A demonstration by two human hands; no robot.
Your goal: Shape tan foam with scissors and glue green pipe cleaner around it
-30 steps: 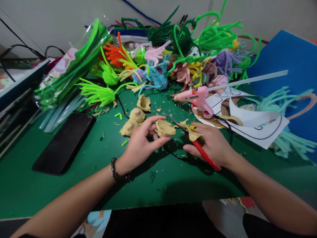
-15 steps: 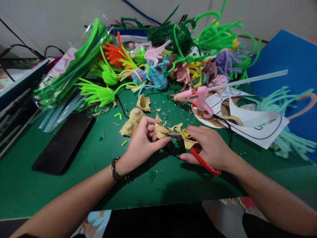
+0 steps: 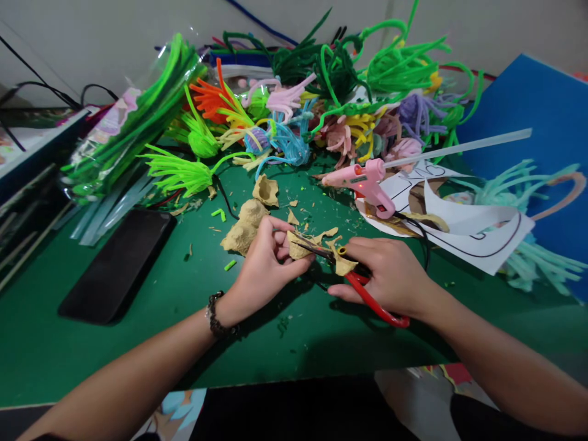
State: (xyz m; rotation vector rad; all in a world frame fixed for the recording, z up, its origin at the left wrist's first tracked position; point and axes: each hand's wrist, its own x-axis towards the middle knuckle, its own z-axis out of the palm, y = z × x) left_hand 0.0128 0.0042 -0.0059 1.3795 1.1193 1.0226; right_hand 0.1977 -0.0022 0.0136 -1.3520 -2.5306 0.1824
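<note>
Between the thumb and fingers of my left hand is a torn, tan piece of moulded pulp, like egg-carton material. My right hand is closed round red-handled scissors, whose dark blades lie across the tan piece. A ragged strip of the same material hangs over the scissors near their pivot. Just beyond my left hand sits a lumpy tan pulp piece, with a small hollow cup behind it. My right fingers partly hide the scissor handles.
A pink glue gun with a long glue stick rests on cut white paper at right. A black phone lies at left on the green table. Bundles of coloured pipe cleaners fill the back. Tan scraps are scattered around.
The scissors have shifted slightly left, their blades further across the tan piece. The ragged strip by the pivot has moved left and lower, looking more cut away. My left hand keeps its hold.
</note>
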